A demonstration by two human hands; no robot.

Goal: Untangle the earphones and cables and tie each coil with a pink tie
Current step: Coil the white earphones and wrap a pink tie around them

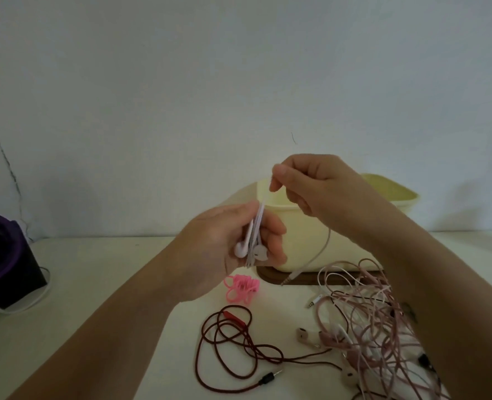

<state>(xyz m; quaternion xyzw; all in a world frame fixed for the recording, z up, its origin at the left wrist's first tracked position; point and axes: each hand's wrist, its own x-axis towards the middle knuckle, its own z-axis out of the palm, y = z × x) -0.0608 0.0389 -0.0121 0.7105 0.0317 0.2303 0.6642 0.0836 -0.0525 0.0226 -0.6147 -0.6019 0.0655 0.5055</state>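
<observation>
My left hand (pixel 224 241) is raised over the table and grips a white earphone coil (pixel 253 241), with two earbuds poking out below the fingers. My right hand (pixel 308 186), higher and to the right, pinches the same earphone's cable, whose loose end (pixel 317 255) hangs down to a jack plug above the table. A bunch of pink ties (pixel 243 288) lies on the table below my left hand. A dark red cable (pixel 233 342) lies spread out in front. A tangle of pink and white earphones (pixel 368 327) lies under my right forearm.
A pale yellow container (pixel 296 226) on a brown base stands at the back by the wall. At the far left stands a dark box with a purple rim (pixel 2 255) and a white cable (pixel 22 304).
</observation>
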